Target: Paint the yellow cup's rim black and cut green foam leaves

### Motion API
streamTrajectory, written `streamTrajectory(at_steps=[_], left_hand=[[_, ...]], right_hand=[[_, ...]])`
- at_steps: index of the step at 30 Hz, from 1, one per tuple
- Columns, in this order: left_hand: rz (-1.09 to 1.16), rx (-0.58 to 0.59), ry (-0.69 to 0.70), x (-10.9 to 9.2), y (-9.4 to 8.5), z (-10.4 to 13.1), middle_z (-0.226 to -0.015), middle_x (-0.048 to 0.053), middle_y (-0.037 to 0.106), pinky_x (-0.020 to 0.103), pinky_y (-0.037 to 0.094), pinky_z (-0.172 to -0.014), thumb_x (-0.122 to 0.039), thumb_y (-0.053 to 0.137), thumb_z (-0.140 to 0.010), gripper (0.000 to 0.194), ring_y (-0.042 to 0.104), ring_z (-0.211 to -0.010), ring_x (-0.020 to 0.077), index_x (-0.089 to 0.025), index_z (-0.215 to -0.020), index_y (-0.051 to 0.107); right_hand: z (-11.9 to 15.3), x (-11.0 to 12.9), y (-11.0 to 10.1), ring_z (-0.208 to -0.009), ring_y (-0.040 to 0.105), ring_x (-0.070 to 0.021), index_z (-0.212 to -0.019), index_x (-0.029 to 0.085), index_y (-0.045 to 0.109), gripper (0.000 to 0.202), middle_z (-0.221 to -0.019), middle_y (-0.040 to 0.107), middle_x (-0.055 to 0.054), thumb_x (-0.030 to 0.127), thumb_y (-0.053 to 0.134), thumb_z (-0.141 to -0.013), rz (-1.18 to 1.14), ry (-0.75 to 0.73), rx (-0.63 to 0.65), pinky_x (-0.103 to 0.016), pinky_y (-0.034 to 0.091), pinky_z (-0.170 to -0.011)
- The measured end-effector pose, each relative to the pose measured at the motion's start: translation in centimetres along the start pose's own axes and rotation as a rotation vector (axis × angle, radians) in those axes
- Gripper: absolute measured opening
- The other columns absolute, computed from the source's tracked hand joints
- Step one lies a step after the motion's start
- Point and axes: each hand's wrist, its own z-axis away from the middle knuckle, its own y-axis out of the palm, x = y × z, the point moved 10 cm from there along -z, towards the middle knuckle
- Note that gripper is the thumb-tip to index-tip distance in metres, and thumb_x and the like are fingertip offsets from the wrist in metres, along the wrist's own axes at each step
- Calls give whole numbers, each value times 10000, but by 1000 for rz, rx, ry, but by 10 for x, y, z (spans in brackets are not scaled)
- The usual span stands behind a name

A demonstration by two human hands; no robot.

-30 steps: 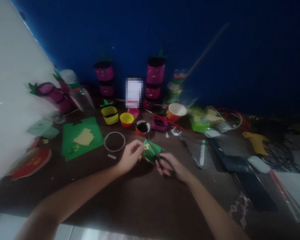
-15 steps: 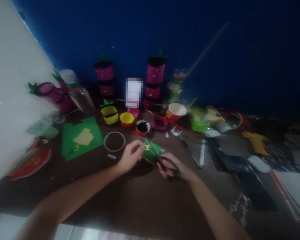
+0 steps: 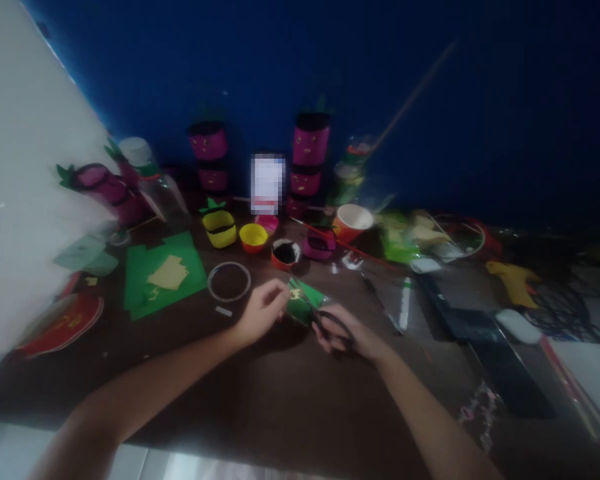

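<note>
Scissors with dark handles [image 3: 335, 327] are gripped in my right hand [image 3: 347, 331], their blades pointing up and left. My left hand [image 3: 266, 307] has its thumb and fingers pinched together at the edge of a small pale yellow paper piece [image 3: 296, 294]. The scissor blades cross close to this piece. Behind and below it is a green sheet piece [image 3: 300, 310]; whether the left fingers hold that too, I cannot tell. Just beyond my hands stands a small orange cup with dark contents [image 3: 285, 255].
Green sheets [image 3: 137, 293] with a yellow paper [image 3: 169, 275] lie left, near a clear ring [image 3: 229, 282]. Purple figures [image 3: 311, 143], a bottle [image 3: 155, 183] and a blurred screen [image 3: 268, 183] stand at the back. Right lie a marker [image 3: 405, 305] and a yellow glue gun [image 3: 514, 281].
Hardly anything differs. The scissors and the small yellow piece have shifted very slightly; both hands keep their grips.
</note>
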Motion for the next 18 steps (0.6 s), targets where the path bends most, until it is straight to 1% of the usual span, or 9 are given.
streamTrajectory(at_steps=[4,10,18], left_hand=[[8,1,-1,-1,1,0,-521,-65,438,175,340,-452,-392,518,-824,269,419,-443,52,-160,-694,480],[5,-2,5,-3,0,0,-523,-64,439,173,340,-451,-384,520,-825,270,417,-443,49,-158,-683,480],[7,-2,-7,0,0,0,-535,-61,446,176,343,-448,-389,517,-827,266,425,-446,54,-161,-695,478]], right_hand=[[0,3,0,-344,291,-36,-675,156,475,482,-487,510,21,632,505,-738,7,-27,-13,-163,172,-316],[0,7,1,-347,280,-34,-665,160,468,482,-485,497,26,636,496,-739,19,-33,-29,-167,175,-319],[0,6,0,-338,283,-33,-657,164,461,478,-481,488,33,634,505,-732,24,-21,-46,-162,168,-306]])
